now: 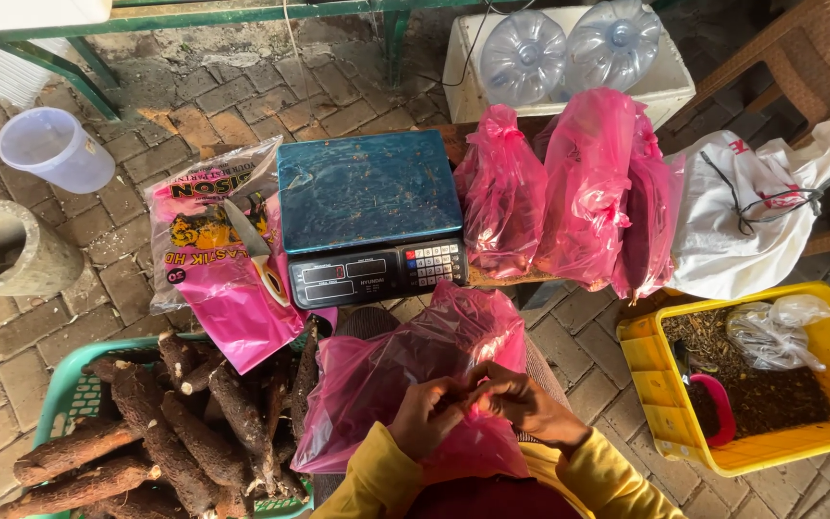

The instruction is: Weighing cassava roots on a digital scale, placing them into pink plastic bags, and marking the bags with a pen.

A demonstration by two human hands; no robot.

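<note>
Both hands meet at the near centre of the view, working the mouth of a pink plastic bag that sits in the person's lap. The left hand is clenched on a gathered fold of the pink film, and the right hand pinches the same fold from the other side, fingers curled over it. The 2 hands touch each other at the bag's near edge, so neither is nearer than the other; the bag's bulk lies away from them, toward the far left, with its long axis running from the hands up toward the scale. What is inside the bag cannot be told.

Just beyond the bag stands a blue digital scale with an empty platform, on a low counter. To its right lean 3 filled pink bags, tied at the top, and a white bag. To its left lies a pack of pink bags with a knife resting on it. At the near left a green basket holds long brown cassava roots, just beside the left hand's sleeve. At the right a yellow crate holds dark scraps and a clear bag.
</note>
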